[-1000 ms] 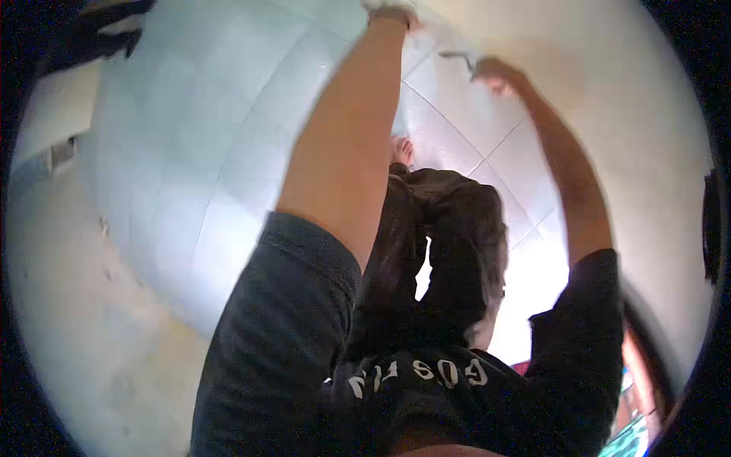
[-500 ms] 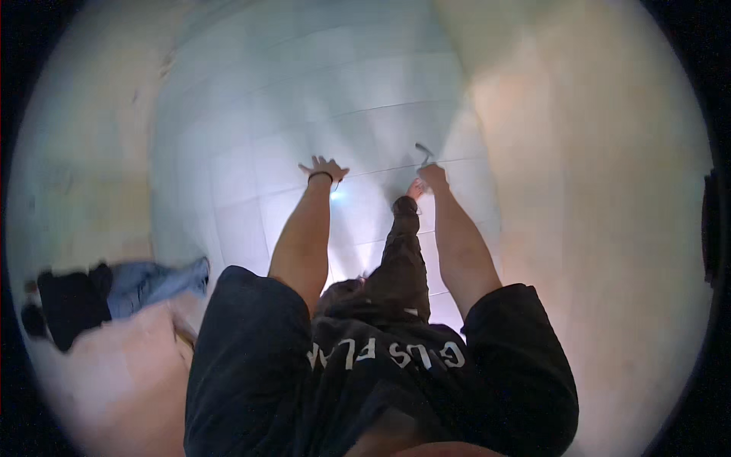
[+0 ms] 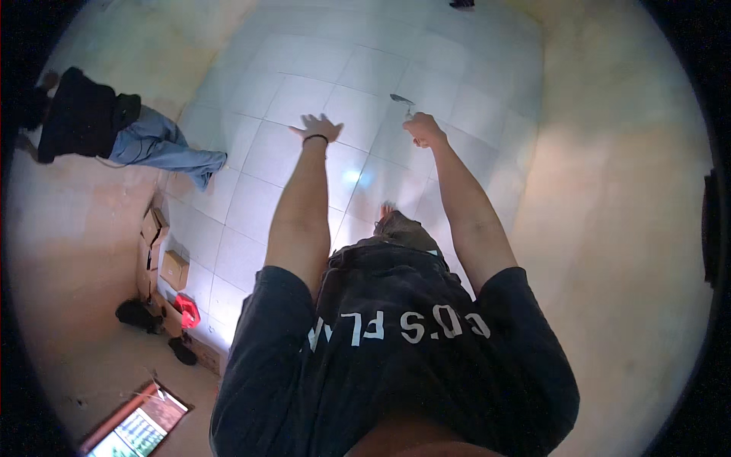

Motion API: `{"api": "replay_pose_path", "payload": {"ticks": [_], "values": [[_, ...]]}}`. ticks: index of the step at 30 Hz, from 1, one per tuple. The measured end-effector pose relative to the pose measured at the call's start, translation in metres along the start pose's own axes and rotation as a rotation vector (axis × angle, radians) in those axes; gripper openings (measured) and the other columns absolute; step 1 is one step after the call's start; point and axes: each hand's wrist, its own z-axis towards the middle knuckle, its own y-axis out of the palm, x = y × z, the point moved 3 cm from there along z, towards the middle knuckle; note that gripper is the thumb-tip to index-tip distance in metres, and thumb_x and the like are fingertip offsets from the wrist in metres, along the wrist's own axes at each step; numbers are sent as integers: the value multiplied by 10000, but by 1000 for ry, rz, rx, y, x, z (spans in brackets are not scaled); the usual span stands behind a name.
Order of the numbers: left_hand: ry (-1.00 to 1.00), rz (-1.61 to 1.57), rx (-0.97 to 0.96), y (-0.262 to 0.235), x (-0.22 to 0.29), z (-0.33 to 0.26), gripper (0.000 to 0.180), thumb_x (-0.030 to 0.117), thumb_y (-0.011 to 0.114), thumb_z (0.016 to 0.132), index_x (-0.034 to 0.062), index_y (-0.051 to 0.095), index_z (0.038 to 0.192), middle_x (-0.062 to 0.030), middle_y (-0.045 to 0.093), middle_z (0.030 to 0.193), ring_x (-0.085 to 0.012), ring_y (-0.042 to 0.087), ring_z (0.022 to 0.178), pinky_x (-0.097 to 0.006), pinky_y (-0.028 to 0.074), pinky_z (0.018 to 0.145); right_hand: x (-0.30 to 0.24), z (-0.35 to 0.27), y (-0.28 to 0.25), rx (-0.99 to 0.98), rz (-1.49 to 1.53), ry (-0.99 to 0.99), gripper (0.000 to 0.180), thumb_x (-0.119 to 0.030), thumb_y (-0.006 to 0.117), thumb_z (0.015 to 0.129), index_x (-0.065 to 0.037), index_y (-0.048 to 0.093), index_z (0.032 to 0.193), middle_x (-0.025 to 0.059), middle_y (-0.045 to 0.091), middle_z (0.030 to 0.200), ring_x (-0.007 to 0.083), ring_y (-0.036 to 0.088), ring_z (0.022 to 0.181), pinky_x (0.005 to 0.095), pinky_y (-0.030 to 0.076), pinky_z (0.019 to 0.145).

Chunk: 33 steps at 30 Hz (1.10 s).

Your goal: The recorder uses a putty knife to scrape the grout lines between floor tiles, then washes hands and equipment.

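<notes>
The right hand is curled around the handle of a small tool, whose thin dark head juts out past the knuckles, angled toward the left; its exact kind is too small to tell. The left hand has its fingers spread wide with nothing visible in its grasp, and a dark bracelet circles the wrist. Both hands are stretched forward over the pale tiled floor, well apart; whether either touches it cannot be told. A bright reflection shows on the tiles between the forearms, and nearer the body are a bare foot and a dark T-shirt with white lettering. Farther left, another person in blue jeans and a dark top stands near the wall. Below them in view are cardboard boxes, a red item and, at the lower left, a window.
</notes>
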Motion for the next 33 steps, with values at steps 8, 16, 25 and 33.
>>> {"api": "replay_pose_path", "payload": {"ticks": [8,16,25,33], "values": [[-58,-159,-27,-29,31,21,738,619,319,885,197,172,1472,-81,103,1541,-290,56,1422,-668,73,1071,-43,78,-40,-182,-169,-61,163,-120,622,739,21,545,767,92,516,661,179,495,524,336,445,429],[-72,-204,-34,-19,62,72,626,499,352,917,203,245,1458,-73,142,1537,-281,52,1426,-675,31,1062,-10,165,-36,-284,-143,109,198,-133,641,767,-32,493,683,69,503,612,163,478,503,324,438,432],[-43,-229,-109,-44,71,162,613,463,322,933,203,192,1472,-60,106,1544,-269,30,1428,-677,22,1063,-56,225,-30,-259,-280,70,284,-171,602,796,-40,416,625,79,439,526,181,508,481,328,409,397],[-31,-227,-126,-92,71,248,616,470,304,938,194,177,1474,-48,85,1548,-263,8,1428,-684,27,1058,-87,335,-32,-297,-319,92,259,-179,607,776,-21,444,650,82,474,565,180,513,465,325,408,377]]}}
